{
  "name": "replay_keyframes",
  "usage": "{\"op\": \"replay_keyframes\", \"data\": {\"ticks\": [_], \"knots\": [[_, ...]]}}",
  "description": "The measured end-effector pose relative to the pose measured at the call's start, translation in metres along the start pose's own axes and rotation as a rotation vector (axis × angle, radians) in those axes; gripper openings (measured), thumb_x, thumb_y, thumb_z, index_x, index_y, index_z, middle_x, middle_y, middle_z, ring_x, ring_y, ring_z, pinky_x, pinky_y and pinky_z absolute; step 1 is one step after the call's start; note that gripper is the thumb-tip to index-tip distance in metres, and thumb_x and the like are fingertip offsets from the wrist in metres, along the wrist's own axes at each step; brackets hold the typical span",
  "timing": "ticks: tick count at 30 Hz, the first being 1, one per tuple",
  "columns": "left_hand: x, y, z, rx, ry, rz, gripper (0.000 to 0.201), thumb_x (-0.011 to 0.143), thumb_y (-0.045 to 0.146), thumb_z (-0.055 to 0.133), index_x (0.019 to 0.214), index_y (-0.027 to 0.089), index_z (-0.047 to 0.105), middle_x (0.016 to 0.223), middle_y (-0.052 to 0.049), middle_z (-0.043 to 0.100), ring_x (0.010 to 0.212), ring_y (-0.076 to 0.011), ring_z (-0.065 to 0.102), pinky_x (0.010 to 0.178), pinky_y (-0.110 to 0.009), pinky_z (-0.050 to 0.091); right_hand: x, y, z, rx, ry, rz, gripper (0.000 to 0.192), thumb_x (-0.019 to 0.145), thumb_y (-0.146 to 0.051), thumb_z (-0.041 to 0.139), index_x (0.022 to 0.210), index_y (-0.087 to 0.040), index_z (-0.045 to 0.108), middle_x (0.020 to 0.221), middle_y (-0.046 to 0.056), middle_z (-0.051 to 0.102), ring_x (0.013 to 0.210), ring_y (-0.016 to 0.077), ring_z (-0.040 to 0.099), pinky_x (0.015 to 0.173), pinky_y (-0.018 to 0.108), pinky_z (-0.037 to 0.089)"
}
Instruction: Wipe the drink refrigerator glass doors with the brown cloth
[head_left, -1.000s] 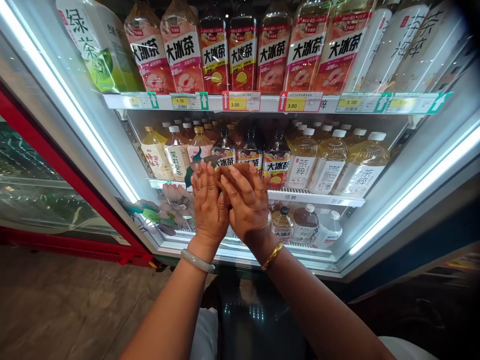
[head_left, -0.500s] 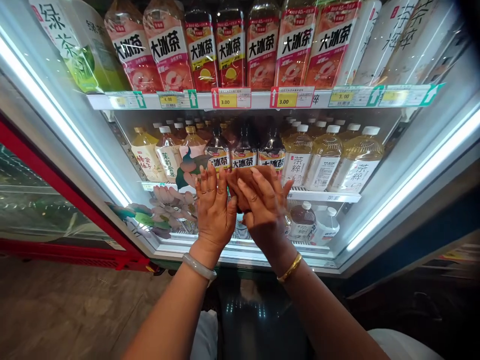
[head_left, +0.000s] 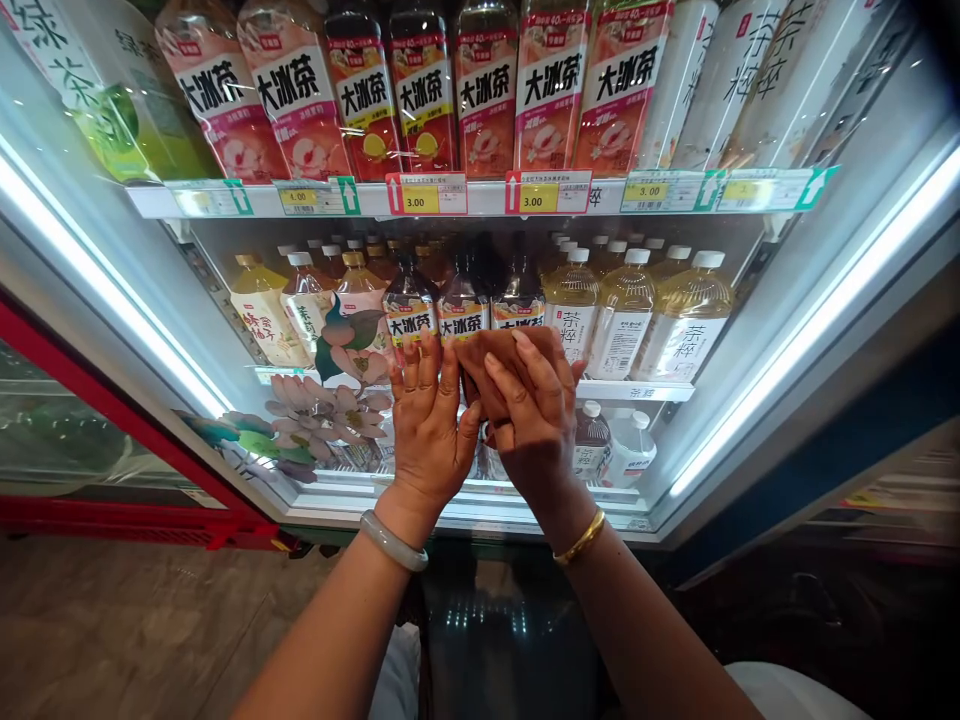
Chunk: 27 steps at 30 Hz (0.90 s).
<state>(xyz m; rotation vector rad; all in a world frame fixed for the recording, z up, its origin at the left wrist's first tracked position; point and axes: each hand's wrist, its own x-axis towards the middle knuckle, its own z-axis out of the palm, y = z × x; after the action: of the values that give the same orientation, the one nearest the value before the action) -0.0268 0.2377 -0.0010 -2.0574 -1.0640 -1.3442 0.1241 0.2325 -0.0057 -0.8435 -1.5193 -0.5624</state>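
Observation:
My left hand (head_left: 429, 425) lies flat with its fingers pointing up, apparently against the glass front of a lit drinks cooler. A brown cloth (head_left: 484, 365) is under my right hand (head_left: 529, 400), whose fingers spread over it and press it to the same surface. Part of the cloth is hidden by that palm and fingers. The two hands are side by side, the left thumb close to the cloth's lower left corner. Behind them stand dark iced tea bottles (head_left: 463, 300) on the middle shelf. A painted flower decal (head_left: 326, 410) shows on the glass left of my left hand.
Large tea bottles (head_left: 559, 90) line the top shelf above a price strip (head_left: 486, 195). Pale tea bottles (head_left: 622, 320) stand at the right of the middle shelf. A red-framed cooler (head_left: 127, 515) is at the left. Bright light strips (head_left: 814, 320) run along the cooler's sides.
The shelves have shifted left in my view, while both hands keep nearly the same place in it. The cloth's visible edge has changed shape slightly, and my right hand still presses it.

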Motion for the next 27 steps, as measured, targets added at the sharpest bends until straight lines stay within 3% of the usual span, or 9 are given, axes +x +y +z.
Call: {"op": "replay_keyframes", "data": {"ticks": [4,8,13,17,20,24,27], "knots": [[-0.001,0.001,0.006,-0.022,0.017,-0.016,0.069,0.110,0.045,0.032,0.170,0.022,0.008,0.178,-0.010,0.008,0.166,-0.0256,0.004,0.135,-0.050,0.004,0.013,-0.002,0.002,-0.016,0.009,-0.088,0.052,0.099,-0.012,0.050,0.148,-0.025,0.057,0.157,0.003,0.056,0.162,0.0250,0.028,0.136,0.051,0.021],[0.000,0.002,0.009,-0.018,0.054,-0.055,0.065,0.111,0.035,0.029,0.170,0.025,0.005,0.178,-0.008,0.006,0.166,-0.0216,0.002,0.135,-0.047,0.001,0.011,0.003,0.001,-0.075,-0.089,-0.215,0.052,0.099,-0.018,0.055,0.151,-0.024,0.055,0.154,0.002,0.060,0.165,0.0233,0.018,0.137,0.047,0.019],[0.004,0.011,0.012,-0.025,0.052,-0.040,0.066,0.110,0.035,0.031,0.170,0.022,0.005,0.178,-0.007,0.005,0.166,-0.0203,0.002,0.135,-0.044,0.000,0.012,0.029,-0.024,-0.139,-0.231,-0.368,0.056,0.097,-0.016,0.058,0.153,-0.021,0.052,0.157,0.001,0.057,0.165,0.0249,0.016,0.137,0.047,0.021],[0.012,0.025,0.019,-0.034,0.052,-0.007,0.067,0.109,0.033,0.033,0.170,0.022,0.008,0.178,-0.006,0.005,0.166,-0.0192,0.001,0.135,-0.043,-0.003,0.020,0.041,-0.039,-0.153,-0.199,-0.354,0.062,0.097,-0.017,0.056,0.158,-0.021,0.044,0.165,0.005,0.047,0.165,0.0242,0.015,0.136,0.051,0.027],[0.018,0.030,0.024,-0.044,0.079,-0.032,0.067,0.109,0.033,0.034,0.170,0.022,0.008,0.178,-0.007,0.006,0.166,-0.0200,0.001,0.135,-0.043,-0.002,0.023,0.035,-0.035,-0.143,-0.143,-0.309,0.061,0.098,-0.020,0.053,0.158,-0.015,0.043,0.170,0.011,0.037,0.166,0.0272,0.010,0.136,0.054,0.024],[0.020,0.031,0.030,-0.053,0.100,-0.074,0.066,0.109,0.032,0.032,0.170,0.023,0.009,0.177,-0.006,0.006,0.165,-0.0193,0.000,0.135,-0.043,-0.001,0.014,0.030,-0.027,-0.160,-0.153,-0.282,0.061,0.099,-0.016,0.053,0.159,-0.018,0.042,0.165,0.007,0.046,0.166,0.0253,0.009,0.135,0.053,0.029],[0.020,0.035,0.032,-0.062,0.075,-0.041,0.069,0.108,0.032,0.034,0.170,0.022,0.006,0.177,-0.007,0.003,0.165,-0.0229,0.001,0.135,-0.047,-0.001,0.004,0.039,-0.036,-0.161,-0.185,-0.301,0.061,0.099,-0.014,0.053,0.159,-0.021,0.042,0.161,0.005,0.052,0.165,0.0252,0.014,0.132,0.053,0.036]]}}
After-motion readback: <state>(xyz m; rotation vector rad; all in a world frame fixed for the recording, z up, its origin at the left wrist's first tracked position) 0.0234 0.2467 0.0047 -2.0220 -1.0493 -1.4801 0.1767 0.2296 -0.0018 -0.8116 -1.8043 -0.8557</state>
